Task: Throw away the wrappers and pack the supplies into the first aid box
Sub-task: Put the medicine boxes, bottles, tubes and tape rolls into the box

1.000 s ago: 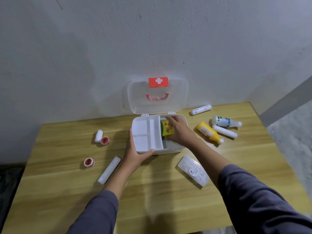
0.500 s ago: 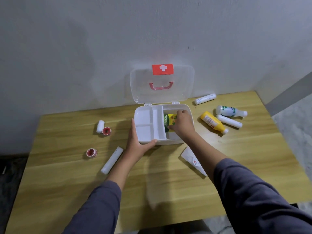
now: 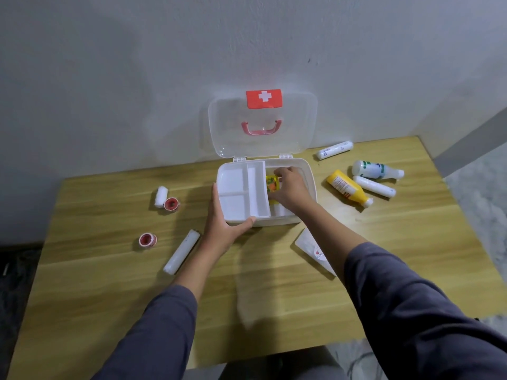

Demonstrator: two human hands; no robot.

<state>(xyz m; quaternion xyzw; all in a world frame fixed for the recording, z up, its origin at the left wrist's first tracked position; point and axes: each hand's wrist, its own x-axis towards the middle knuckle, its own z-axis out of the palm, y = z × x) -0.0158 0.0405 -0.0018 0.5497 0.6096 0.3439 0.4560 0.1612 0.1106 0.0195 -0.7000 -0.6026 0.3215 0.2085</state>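
Observation:
The white first aid box (image 3: 309, 171) stands open at the table's back, its clear lid with a red cross leaning on the wall. A white divided tray (image 3: 241, 190) fills the box's left part. My left hand (image 3: 223, 223) grips the box's front left corner. My right hand (image 3: 288, 189) reaches into the right compartment and holds a yellow patterned packet (image 3: 271, 185) there, low in the box. On the table lie a yellow bottle (image 3: 347, 187), a white and green bottle (image 3: 375, 170), several white bandage rolls and two red tape rolls (image 3: 171, 204).
A flat white pack (image 3: 312, 249) lies under my right forearm, partly hidden. A long white roll (image 3: 181, 250) rests left of my left wrist. Another tape roll (image 3: 147, 239) sits at the left. The wall stands close behind the box; the table's right edge meets grey floor.
My right hand has pushed the yellow packet down from above the box into its right compartment. The left hand has kept its grip on the box. The camera moved closer.

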